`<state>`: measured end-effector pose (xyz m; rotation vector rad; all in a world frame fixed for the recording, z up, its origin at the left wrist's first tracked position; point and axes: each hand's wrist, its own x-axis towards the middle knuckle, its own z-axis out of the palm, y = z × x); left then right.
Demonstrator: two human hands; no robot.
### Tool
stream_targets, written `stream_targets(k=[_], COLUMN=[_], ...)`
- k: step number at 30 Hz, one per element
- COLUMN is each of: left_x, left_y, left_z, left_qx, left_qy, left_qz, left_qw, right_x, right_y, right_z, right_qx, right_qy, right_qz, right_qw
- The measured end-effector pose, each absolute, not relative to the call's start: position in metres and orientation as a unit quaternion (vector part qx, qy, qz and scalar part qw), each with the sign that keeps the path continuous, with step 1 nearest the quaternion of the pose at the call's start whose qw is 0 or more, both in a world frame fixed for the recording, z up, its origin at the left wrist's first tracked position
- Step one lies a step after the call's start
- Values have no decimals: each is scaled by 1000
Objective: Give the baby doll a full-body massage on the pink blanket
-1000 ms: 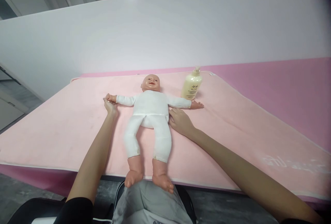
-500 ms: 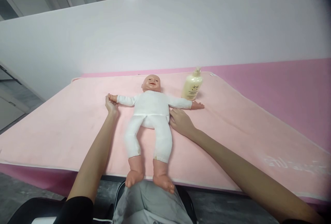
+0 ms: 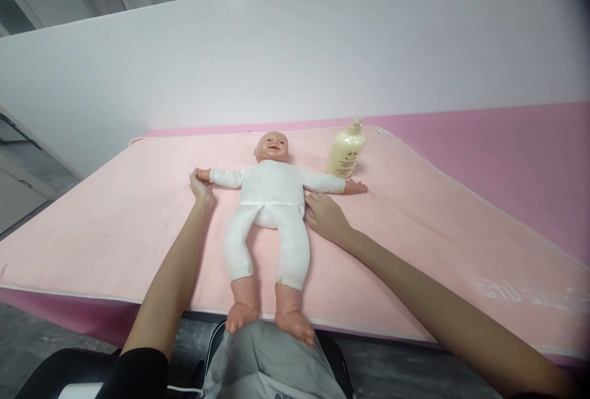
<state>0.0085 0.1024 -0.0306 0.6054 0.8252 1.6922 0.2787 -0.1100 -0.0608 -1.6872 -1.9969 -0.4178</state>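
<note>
While flat on its back, baby doll sprawled mid-blanket, arms spread, feet past near edge. Left hand pinched round doll's wrist, grip closed on it. Right hand loosely curled against doll's side under the outstretched arm, touching white suit; whether gripping cloth, cannot tell. Pale pink blanket over pink tabletop. Cream pump bottle upright just beyond doll's other hand.

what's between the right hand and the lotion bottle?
In the head view, the doll's outstretched arm in its white sleeve lies between the right hand and the pump bottle; otherwise just pink blanket.
</note>
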Motion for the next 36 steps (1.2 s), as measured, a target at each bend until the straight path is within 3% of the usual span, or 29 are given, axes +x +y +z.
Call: stream_targets(k=[5,31,36], left_x=[9,9,6], left_y=[103,107,103], left_z=[-35,-34,-31], left_qx=[322,265,245], left_qy=[354,356,346], left_qz=[703,727,692], left_qw=[527,524,584], right_x=[279,280,281], right_y=[-110,-110,-110], right_z=[-61,-64,-65], right_qx=[-612,-613,-615], right_qy=[-733,-732,-732], right_qz=[-160,-158,-157], right_qw=[249,250,248])
